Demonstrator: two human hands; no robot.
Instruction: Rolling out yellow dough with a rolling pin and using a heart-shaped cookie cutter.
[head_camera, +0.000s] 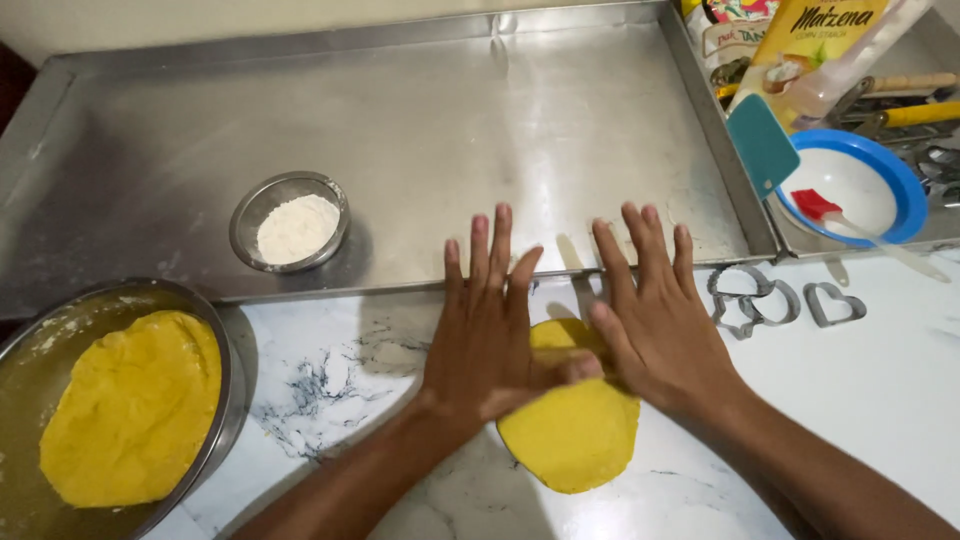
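Yellow dough (575, 430) lies on the table (860, 390); left hand (480, 335) and right hand (660, 320) press it flat, fingers spread, gripping nothing.

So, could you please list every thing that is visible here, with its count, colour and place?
flattened dough: 1, yellow, on the white marble counter, under both hands
metal bowl: 1, silver, lower left, holds a big lump of yellow dough
small bowl: 1, silver, on the tray, holds white flour
baking tray: 1, silver, behind the counter
cookie cutters: about 3, metal, right of the hands, one heart-shaped
plate: 1, blue rim and white inside, upper right, with a red-tipped brush
scraper: 1, teal, beside the plate
box: 1, yellow, top right
left hand: 1, flat on the dough
right hand: 1, flat on the dough
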